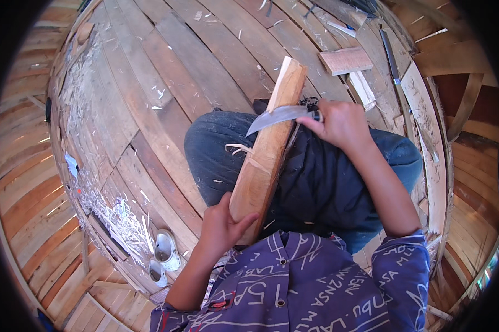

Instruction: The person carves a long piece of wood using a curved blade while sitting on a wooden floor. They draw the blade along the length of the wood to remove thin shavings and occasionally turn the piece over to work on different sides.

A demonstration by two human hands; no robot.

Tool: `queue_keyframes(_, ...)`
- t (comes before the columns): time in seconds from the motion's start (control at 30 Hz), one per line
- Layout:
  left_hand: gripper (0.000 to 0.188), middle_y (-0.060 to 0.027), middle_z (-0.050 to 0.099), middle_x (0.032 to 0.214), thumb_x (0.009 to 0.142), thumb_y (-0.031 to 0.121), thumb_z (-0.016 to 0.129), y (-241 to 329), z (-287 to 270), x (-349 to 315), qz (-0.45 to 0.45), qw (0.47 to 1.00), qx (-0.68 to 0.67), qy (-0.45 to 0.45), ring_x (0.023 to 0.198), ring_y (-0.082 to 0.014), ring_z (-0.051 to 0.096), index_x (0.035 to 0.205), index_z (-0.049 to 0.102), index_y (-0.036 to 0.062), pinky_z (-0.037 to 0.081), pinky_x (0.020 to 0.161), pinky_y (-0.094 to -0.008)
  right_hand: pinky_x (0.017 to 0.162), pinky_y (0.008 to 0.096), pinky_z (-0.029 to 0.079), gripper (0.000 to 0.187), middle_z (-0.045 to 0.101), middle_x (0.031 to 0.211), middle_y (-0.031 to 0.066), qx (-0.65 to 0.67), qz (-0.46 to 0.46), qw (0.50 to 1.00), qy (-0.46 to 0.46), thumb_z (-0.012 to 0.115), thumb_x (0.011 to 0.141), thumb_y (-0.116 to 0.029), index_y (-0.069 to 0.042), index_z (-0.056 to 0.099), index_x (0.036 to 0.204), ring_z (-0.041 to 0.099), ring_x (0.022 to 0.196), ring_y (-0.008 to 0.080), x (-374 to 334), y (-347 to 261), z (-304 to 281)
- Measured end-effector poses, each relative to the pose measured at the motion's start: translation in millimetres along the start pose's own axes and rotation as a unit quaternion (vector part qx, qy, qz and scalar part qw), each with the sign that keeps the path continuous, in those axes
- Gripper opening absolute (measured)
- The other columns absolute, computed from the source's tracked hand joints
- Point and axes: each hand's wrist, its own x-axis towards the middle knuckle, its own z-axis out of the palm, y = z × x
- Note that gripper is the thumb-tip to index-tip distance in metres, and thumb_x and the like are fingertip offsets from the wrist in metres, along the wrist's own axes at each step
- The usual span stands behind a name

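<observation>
A long block of wood (262, 160) slants across my lap, its far end pointing up and slightly right. My left hand (225, 221) is wrapped round its near end, thumb on the top face. In my right hand (338, 123) is the handle of a knife, mostly covered by my fingers. The knife's curved blade (277, 117) lies across the upper part of the block, its tip reaching past the left edge. A curled shaving (239, 149) sits beside the block over my left knee.
Wooden planks (172, 66) make up the floor, strewn with shavings. A heap of pale shavings (119, 221) and a pair of white clogs (166, 250) lie at lower left. On the right are a short wood piece (346, 60), a long dark-handled tool (389, 55) and a pale board (426, 127).
</observation>
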Motion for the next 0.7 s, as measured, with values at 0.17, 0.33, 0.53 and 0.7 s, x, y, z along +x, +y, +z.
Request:
queue_keyframes(0.17,0.050,-0.0184,0.056,0.051,0.079,0.037,0.081,-7,2,2,0.089,0.995,-0.007,0.045,0.054,-0.0353,0.065,0.094,0.055,-0.0039,0.049,0.052,-0.0384,0.050,0.0436,0.050,0.069,0.061,0.056,0.0145,-0.037,0.102,0.993,0.036,0.055,0.083,-0.072,-0.006,0.063,0.065,0.065,0.054,0.0339,16,29,8)
queue_keyframes(0.33,0.049,-0.0196,0.056,0.053,0.079,0.038,0.080,0,-1,4,0.052,0.998,-0.014,0.029,0.055,-0.0375,0.064,0.088,0.054,-0.0021,0.049,0.052,-0.0399,0.050,0.0444,0.050,0.067,0.061,0.057,0.0148,-0.050,0.092,0.994,0.042,0.056,0.084,-0.069,-0.005,0.063,0.065,0.063,0.054,0.0349,16,31,5)
queue_keyframes(0.53,0.050,-0.0221,0.059,0.058,0.079,0.039,0.080,-13,4,6,0.091,0.994,-0.031,0.051,0.060,-0.0397,0.065,0.091,0.057,-0.0033,0.050,0.055,-0.0414,0.053,0.0463,0.051,0.063,0.062,0.058,0.0156,0.009,0.115,0.993,-0.007,0.057,0.087,-0.063,-0.004,0.064,0.066,0.064,0.056,0.0366,6,9,-19)
queue_keyframes(0.7,0.049,-0.0210,0.072,0.090,0.078,0.028,0.083,-3,3,7,0.013,0.999,-0.033,0.007,0.088,-0.0260,0.073,0.108,0.064,-0.0047,0.054,0.074,-0.0342,0.056,0.0460,0.053,0.059,0.064,0.061,0.0175,0.020,0.065,0.996,-0.060,0.058,0.089,-0.060,-0.006,0.065,0.066,0.066,0.059,0.0367,-8,-23,-29)
